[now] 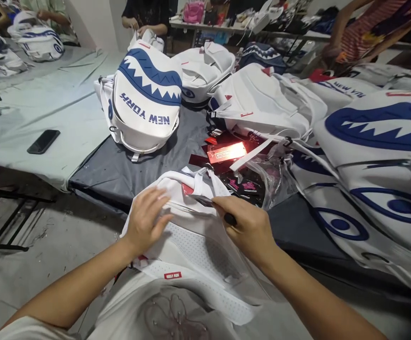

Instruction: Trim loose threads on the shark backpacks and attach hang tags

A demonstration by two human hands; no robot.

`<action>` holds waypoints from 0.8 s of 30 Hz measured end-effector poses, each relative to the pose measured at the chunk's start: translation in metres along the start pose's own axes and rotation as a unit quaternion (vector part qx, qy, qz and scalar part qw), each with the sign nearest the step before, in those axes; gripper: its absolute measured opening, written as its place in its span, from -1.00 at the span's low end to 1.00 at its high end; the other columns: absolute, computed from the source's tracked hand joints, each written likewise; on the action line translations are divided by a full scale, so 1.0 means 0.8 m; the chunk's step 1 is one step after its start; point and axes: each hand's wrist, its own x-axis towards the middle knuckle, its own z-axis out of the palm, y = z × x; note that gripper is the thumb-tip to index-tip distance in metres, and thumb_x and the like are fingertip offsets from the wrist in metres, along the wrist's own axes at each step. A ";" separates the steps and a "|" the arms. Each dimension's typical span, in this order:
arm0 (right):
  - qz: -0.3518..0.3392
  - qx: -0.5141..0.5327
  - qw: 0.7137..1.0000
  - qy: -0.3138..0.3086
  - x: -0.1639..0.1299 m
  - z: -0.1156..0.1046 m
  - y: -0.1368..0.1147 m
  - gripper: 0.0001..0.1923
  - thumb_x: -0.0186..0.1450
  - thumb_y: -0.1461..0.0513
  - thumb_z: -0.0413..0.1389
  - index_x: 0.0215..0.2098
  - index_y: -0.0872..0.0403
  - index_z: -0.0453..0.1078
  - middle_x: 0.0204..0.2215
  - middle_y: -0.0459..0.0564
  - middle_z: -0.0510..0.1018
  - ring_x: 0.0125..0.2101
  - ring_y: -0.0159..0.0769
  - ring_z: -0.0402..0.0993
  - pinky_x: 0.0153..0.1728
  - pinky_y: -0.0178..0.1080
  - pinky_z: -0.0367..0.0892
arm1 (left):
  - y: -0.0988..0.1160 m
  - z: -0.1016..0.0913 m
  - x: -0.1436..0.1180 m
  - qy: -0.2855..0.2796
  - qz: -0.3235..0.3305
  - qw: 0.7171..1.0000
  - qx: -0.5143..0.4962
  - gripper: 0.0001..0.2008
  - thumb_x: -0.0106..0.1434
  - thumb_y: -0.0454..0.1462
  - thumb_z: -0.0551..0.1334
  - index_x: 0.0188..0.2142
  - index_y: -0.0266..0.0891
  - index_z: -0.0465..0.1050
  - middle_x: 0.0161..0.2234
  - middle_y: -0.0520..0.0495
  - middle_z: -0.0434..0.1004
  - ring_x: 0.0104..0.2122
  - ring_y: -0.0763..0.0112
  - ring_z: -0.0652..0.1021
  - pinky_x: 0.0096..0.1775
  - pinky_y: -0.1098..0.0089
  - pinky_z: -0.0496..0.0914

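A white backpack (pixel 191 231) lies in front of me against my body, its dotted mesh back panel and straps facing up. My left hand (pixel 146 219) is over its left upper side, fingers apart and slightly blurred, holding nothing. In my right hand (pixel 246 224) is what looks like a pair of scissors (pixel 201 200), with dark blades pointing left and a black handle partly hidden by the fingers. The blade tips are beside a small red tag (pixel 187 190) near the top of the backpack. A red label (pixel 172 275) shows on the lower strap.
A white and blue backpack (pixel 148 94) stands upright on the dark-covered table (pixel 92 160). Red hang tags (pixel 226 152) and clear plastic (pixel 274 182) lie beyond my right hand. More backpacks (pixel 385 141) crowd the right. A phone (pixel 44 141) lies left. Other people work behind.
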 end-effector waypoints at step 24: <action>-0.018 -0.169 0.898 -0.405 0.084 0.049 -0.061 -0.75 0.38 0.40 -0.02 -0.09 0.19 0.47 -0.27 0.21 0.62 -0.25 -0.07 0.61 -0.34 -0.22 0.43 | -0.069 0.034 -0.038 -0.036 -0.046 0.995 0.084 -0.12 0.31 0.06 0.20 0.43 -0.18 -0.19 0.24 -0.36 0.32 0.18 0.01 0.44 0.11 0.11 0.42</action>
